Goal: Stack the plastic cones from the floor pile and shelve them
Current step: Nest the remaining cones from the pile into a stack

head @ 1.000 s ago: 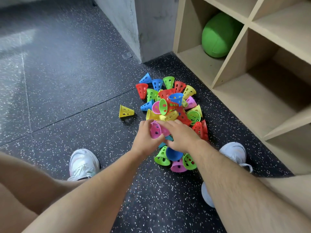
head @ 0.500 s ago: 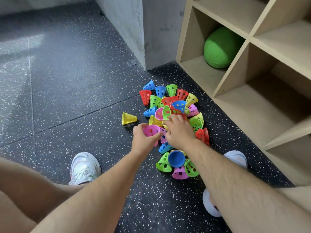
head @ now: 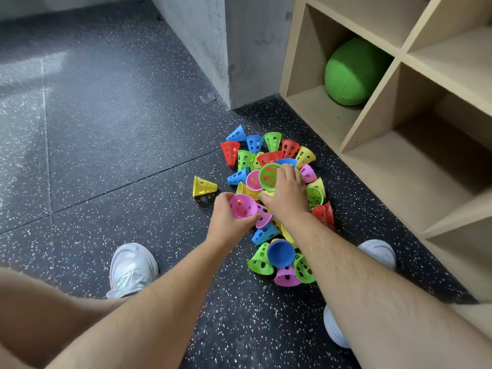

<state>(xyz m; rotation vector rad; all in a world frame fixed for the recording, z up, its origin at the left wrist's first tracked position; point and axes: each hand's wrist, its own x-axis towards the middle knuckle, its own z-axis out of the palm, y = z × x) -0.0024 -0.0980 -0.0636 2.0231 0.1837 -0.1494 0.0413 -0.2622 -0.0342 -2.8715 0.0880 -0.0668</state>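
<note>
Cones point(head: 269, 157) piled on floor beside shelf point(head: 386, 169): approx two dozen+, overlap hides some; 1 yellow cone point(head: 203, 185) lies apart. Step, I'd say: nesting. L hand point(head: 229, 225) grips 1 pink cone point(head: 241, 206); R hand point(head: 288, 194) fingers on green cone point(head: 267, 177), grip can't tell. Next: align mouths, nest green w/ pink. 1 green ball point(head: 351, 73) shelved.

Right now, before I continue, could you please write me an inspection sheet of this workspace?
Surface: dark speckled floor, seams visible.
Job's things: cone pile beside shelf; one yellow cone lies apart.
Clutter: green ball in a shelf compartment.
Hands: left hand grips pink cone; right hand touches green cone, grip unclear.
Cables: nothing seen.
Surroundings: concrete wall, white shoes.
</note>
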